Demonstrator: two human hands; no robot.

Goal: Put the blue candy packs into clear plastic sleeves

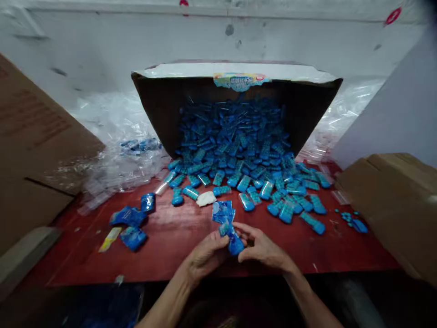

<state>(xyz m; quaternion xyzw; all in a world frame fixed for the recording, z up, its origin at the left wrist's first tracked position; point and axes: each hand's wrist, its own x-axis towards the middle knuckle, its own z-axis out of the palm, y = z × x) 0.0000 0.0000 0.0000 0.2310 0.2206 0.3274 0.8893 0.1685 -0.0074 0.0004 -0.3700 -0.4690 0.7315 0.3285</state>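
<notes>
Both hands meet near the table's front edge around a small blue item [235,243] with a clear, bead-filled end. My left hand [208,255] pinches its left side between thumb and fingers. On the other side, my right hand [261,248] has its fingers behind the item and its thumb near the lower end. Just beyond the fingertips lies a flat blue wrapper [222,211]. A crumpled white scrap [206,198] rests behind that wrapper. Many small clear packs of blue beads [286,212] spread over the table from the box.
A tipped cardboard box [146,98] spills packs onto the red table [170,241]. Blue wrappers [133,238] and a yellow-white strip [110,239] lie left. Clear plastic bags [119,168] are heaped behind. Cartons stand left [37,136] and right [392,196]; loose beads [346,217] lie right.
</notes>
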